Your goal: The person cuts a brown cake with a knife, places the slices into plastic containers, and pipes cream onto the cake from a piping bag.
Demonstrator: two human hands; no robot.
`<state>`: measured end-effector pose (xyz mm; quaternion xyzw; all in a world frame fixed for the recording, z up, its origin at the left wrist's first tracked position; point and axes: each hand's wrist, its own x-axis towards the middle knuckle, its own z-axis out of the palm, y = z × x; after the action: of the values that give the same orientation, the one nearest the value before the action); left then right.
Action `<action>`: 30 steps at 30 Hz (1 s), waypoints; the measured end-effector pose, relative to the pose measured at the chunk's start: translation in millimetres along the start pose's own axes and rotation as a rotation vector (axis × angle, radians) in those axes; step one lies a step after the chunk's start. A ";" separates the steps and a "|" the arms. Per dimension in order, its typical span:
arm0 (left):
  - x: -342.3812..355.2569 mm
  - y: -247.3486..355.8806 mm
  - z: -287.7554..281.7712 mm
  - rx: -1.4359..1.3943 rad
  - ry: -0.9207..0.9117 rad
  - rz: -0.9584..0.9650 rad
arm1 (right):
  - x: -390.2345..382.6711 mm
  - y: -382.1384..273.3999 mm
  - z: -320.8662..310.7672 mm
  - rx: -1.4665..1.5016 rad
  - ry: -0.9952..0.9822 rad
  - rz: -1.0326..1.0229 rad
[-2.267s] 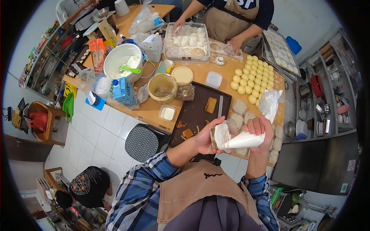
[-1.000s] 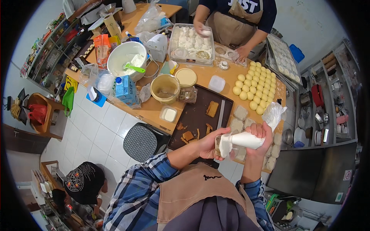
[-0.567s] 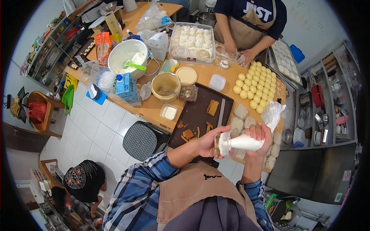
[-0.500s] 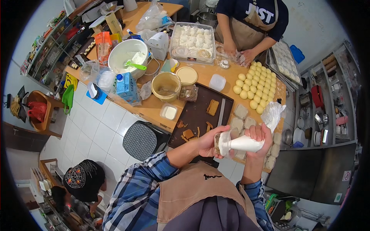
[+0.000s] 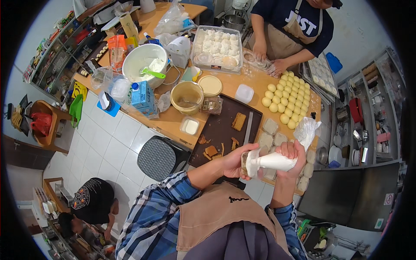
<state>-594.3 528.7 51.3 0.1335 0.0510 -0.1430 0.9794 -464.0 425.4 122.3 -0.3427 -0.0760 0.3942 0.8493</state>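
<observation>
a white cream-filled plastic piping bag (image 5: pixel 275 161) is held level above the dark rectangular baking tray (image 5: pixel 221 130), its twisted top gripped tight in the right hand (image 5: pixel 292 152). the left hand (image 5: pixel 239 161) is curled closed about a small round piece at the nozzle. if the squeeze is too hard, filling could spill over the fingers or onto the pale flattened dough pieces (image 5: pixel 272 130).

Bakery kitchen, dough balls (image 5: pixel 287 99) (rowed), mixing bowl (image 5: pixel 143 65)

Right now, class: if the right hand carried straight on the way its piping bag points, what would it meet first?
The right hand aims the piping bag leftward at the small piece in the left hand, probably first contact; depth is unclear.
</observation>
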 end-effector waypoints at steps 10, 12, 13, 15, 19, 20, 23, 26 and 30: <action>2.4 -1.4 -0.9 0.090 0.020 0.046 | 2.3 -1.2 1.0 0.027 0.036 -0.038; 2.1 -1.1 -2.3 0.226 0.022 0.114 | 1.8 -2.5 -1.0 0.037 0.027 -0.025; 2.2 -0.9 -1.5 0.224 0.022 0.115 | 1.8 -3.4 -2.7 0.038 0.017 -0.012; 2.5 -0.7 1.2 0.367 0.065 0.214 | 1.0 -4.8 -8.1 0.038 0.007 0.001; 4.6 -2.8 -5.1 0.385 0.039 0.271 | -0.4 -7.8 -23.7 0.081 -0.010 0.006; 6.0 -2.6 -3.0 0.368 0.092 0.266 | -0.8 -9.0 -25.6 0.089 -0.024 0.015; 9.3 -3.8 -1.3 0.348 0.164 0.265 | -2.6 -7.2 -23.9 0.066 -0.031 0.003; 15.6 -8.1 -11.6 0.415 0.163 0.310 | -4.3 -4.0 -19.3 0.058 -0.034 0.029; 17.7 -8.5 -14.1 0.536 0.148 0.340 | -6.1 -2.6 -18.2 0.040 -0.039 0.018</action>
<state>-580.8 520.1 33.2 0.4032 0.0596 0.0244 0.9128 -459.3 410.3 111.1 -0.3187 -0.0819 0.4097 0.8508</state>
